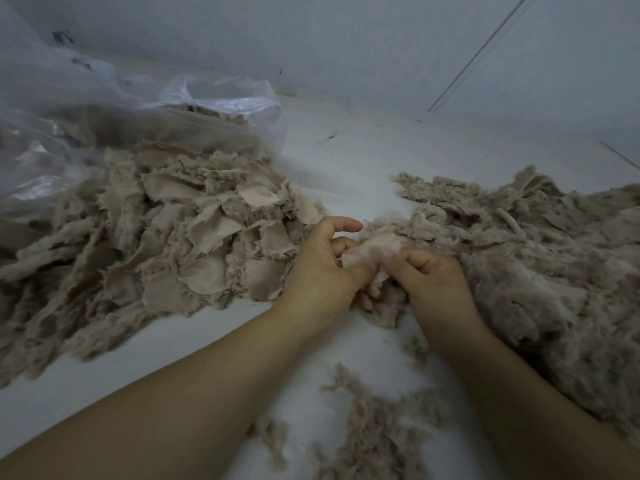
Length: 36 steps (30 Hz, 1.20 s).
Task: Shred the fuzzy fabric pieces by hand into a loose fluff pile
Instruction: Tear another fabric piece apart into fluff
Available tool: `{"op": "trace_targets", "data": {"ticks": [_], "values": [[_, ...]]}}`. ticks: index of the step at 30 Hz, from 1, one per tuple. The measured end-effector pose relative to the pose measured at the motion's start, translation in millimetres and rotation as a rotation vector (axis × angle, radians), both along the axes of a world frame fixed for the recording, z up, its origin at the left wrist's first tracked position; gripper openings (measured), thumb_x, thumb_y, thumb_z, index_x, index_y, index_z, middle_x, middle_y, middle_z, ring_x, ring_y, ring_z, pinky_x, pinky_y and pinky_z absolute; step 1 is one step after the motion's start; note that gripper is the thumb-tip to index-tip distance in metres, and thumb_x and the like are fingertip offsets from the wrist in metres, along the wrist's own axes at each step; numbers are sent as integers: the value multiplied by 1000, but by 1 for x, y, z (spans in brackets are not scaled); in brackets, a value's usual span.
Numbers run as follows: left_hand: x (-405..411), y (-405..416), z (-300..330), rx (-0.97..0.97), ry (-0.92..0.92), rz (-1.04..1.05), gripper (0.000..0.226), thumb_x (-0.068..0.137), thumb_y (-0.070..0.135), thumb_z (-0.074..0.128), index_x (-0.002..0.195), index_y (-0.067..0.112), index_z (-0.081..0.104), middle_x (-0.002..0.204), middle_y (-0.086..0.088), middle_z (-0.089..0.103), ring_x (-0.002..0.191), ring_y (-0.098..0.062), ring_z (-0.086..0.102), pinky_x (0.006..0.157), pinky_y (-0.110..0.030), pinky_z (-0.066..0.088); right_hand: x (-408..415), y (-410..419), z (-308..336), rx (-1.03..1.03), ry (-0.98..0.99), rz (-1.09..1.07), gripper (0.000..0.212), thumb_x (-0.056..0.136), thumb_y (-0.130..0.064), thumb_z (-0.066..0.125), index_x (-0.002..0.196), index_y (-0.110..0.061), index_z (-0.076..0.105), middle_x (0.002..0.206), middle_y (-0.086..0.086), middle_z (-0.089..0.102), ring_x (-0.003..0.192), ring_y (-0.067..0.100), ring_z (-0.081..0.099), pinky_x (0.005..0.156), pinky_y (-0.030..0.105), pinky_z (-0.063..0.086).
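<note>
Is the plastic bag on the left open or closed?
Open: the plastic bag lies with its mouth gaping, and fabric pieces spill out of it.

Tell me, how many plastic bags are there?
1 that I can make out: a clear plastic bag at the back left, behind the heap of fabric pieces. Its folds are blurred, so a second could be hidden.

White surface [363,161] – fabric pieces [180,237], fluff pile [540,258], plastic bag [104,109].

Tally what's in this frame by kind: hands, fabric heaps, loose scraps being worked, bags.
Hands: 2, left hand and right hand
Heaps: 2, uncut fabric pieces and fluff pile
Held scrap: 1
Plastic bag: 1
Total: 6
</note>
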State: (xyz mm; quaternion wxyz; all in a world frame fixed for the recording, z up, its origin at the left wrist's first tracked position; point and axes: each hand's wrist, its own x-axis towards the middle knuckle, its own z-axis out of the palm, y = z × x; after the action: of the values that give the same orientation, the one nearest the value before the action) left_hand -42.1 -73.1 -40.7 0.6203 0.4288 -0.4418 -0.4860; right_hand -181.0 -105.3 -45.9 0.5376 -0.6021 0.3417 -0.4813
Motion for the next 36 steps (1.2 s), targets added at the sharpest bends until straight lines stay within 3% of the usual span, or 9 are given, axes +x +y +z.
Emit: {"op": "trace_targets", "data": {"ticks": [7, 12, 19, 23, 26, 29, 32, 34, 36], "values": [[4, -4, 2, 164, 52, -68, 6, 91, 11, 64, 90, 5, 61, 63, -11, 64, 46, -22, 55, 38, -25, 45, -2, -4, -4, -32, 17, -64, 13, 85, -12, 69, 82, -1, 74, 77, 16, 74, 67, 20, 69, 62, 27, 54], [6, -3, 1, 169, 45, -102, 21, 89, 3, 62, 69, 10, 58, 57, -15, 57, 40, -21, 51, 38, -23, 43, -2, -5, -3, 11, -13, -17, 30, 95, -13, 60, 80, 12, 68, 79, 23, 69, 67, 33, 65, 68, 45, 56], [6, -6, 1, 162, -131, -51, 30, 94, 25, 63, 64, 22, 61, 58, -12, 60, 43, -26, 53, 37, -25, 42, -2, -5, -2, -81, 109, -85, 17, 89, -5, 66, 81, 8, 74, 104, 13, 73, 96, 26, 71, 83, 30, 57], [6, -6, 1, 180, 37, 28, 32, 97, 19, 57, 66, 12, 60, 55, -14, 53, 40, -25, 48, 35, -24, 38, -1, -6, -2, -36, 100, -124, 16, 91, 0, 63, 82, -4, 76, 102, 4, 73, 99, 21, 70, 86, 31, 56], [5, -7, 4, 190, 140, -4, 34, 99, 20, 50, 67, 9, 54, 50, -9, 47, 33, -23, 43, 32, -21, 33, -2, -8, -4, -15, 57, -143, 19, 94, -3, 59, 87, 6, 75, 99, 17, 74, 93, 32, 71, 87, 42, 56], [9, -4, 8, 216, -7, -156, 37, 98, 29, 55, 67, 9, 57, 45, -12, 47, 28, -21, 39, 32, -16, 27, -4, -7, -4, -3, 22, -86, 30, 98, -13, 56, 88, 10, 71, 83, 29, 71, 77, 40, 70, 79, 47, 58], [8, -1, 7, 218, -177, -215, 41, 96, 23, 59, 56, 18, 56, 40, -8, 44, 25, -16, 33, 32, -12, 21, -1, -6, -6, 18, -15, -170, 32, 97, -19, 59, 81, 6, 72, 80, 23, 73, 75, 29, 69, 79, 38, 58], [11, -4, 7, 142, -41, -52, 41, 98, 13, 53, 57, 19, 56, 41, -7, 45, 26, -16, 32, 33, -13, 21, 1, -9, -7, 27, -25, -237, 37, 100, -21, 54, 75, -1, 72, 82, 14, 75, 80, 23, 70, 86, 38, 55], [19, -10, 12, -19, 179, 133, 22, 100, 12, 48, 80, 14, 58, 59, -12, 59, 37, -20, 47, 36, -20, 32, 2, -11, -8, 40, -55, -255, 42, 103, -21, 47, 74, -5, 72, 87, 7, 77, 93, 19, 71, 95, 39, 52]]}}
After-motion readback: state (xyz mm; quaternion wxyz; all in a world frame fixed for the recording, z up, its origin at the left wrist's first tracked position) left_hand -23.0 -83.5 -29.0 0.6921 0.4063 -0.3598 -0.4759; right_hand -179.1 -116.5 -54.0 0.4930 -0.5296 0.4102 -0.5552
